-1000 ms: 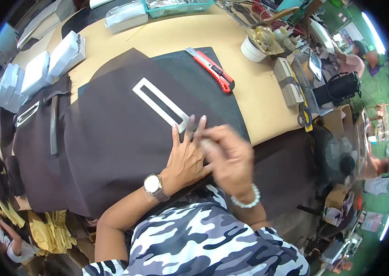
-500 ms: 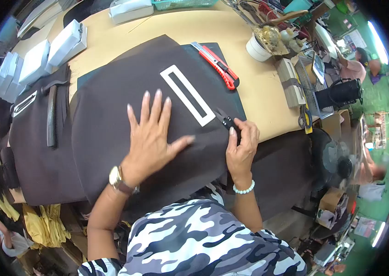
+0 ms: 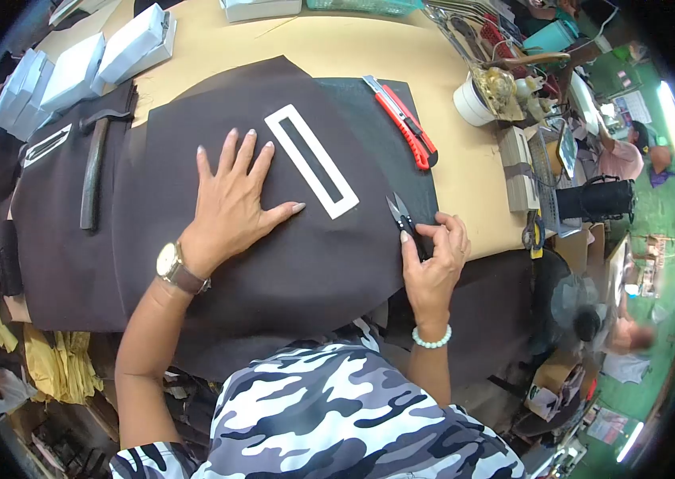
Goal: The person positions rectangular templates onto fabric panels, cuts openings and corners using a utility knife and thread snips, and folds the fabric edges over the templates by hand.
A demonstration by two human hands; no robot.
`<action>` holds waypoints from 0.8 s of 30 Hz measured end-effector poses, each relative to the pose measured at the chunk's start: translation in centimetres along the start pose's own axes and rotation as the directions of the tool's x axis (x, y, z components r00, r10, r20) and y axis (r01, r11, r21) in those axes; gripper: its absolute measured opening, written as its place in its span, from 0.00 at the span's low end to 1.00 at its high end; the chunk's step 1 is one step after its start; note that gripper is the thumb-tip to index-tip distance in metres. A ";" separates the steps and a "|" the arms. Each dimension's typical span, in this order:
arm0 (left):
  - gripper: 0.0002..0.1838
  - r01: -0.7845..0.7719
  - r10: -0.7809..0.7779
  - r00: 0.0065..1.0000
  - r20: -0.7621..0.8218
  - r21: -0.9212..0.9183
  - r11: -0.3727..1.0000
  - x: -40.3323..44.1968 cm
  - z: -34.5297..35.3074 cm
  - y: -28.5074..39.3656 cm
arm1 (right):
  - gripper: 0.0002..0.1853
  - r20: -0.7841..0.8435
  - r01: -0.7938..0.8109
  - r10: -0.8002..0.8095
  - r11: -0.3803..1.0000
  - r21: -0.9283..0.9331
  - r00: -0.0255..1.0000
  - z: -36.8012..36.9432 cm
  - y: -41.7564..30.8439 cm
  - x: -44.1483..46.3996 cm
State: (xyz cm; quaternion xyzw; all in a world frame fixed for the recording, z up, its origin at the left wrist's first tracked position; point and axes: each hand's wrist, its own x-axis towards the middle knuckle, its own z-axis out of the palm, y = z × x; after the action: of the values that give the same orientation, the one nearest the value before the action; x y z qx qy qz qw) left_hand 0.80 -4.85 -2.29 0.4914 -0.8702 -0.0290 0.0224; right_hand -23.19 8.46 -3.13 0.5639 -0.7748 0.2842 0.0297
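Note:
My left hand (image 3: pixel 230 195) lies flat with fingers spread on a dark brown fabric sheet (image 3: pixel 290 271). Just right of its fingertips, a white rectangular frame (image 3: pixel 312 161) with a narrow slot sits on the sheet. My right hand (image 3: pixel 436 267) grips black thread snips (image 3: pixel 401 214) at the sheet's right edge, their pointed blades apart and aimed away from me. A red box cutter (image 3: pixel 403 124) with its blade out rests beyond the snips on a dark green mat (image 3: pixel 369 96), which the fabric partly covers.
A hammer (image 3: pixel 94 176) lies on more dark fabric to the left, near another white frame (image 3: pixel 48 145). White boxes (image 3: pixel 74 73) stand at the back left. A glue-smeared white pot (image 3: pixel 473 100) and yellow-handled scissors (image 3: pixel 534 231) are on the right. Other people are visible at both sides.
My left hand and the fabric with its white frame have shifted left, exposing more of the green mat. The snips now lie beyond the fabric's edge, more fully in view. The camera view has shifted slightly.

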 end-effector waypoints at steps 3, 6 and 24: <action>0.45 -0.071 0.071 0.997 -0.014 0.006 0.997 2.5 -1.6 0.3 | 0.17 -0.024 0.069 -0.068 0.997 0.023 0.997 -0.8 -0.5 3.2; 0.44 -0.079 0.075 0.994 -0.080 -0.039 0.996 3.9 -1.5 0.8 | 0.19 -0.071 0.158 -0.154 0.985 0.066 0.986 -0.1 -1.3 8.1; 0.57 -0.011 -0.115 0.964 -0.240 -0.469 0.883 3.2 2.7 -0.2 | 0.22 0.123 0.192 -0.282 0.856 0.479 0.951 3.4 -7.4 7.0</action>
State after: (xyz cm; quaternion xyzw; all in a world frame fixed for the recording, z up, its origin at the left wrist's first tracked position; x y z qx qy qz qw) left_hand -0.83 -7.63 -4.96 0.4943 -0.8134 -0.1727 0.2533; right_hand -18.16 -0.64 -0.45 0.6706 -0.6084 0.3993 -0.1438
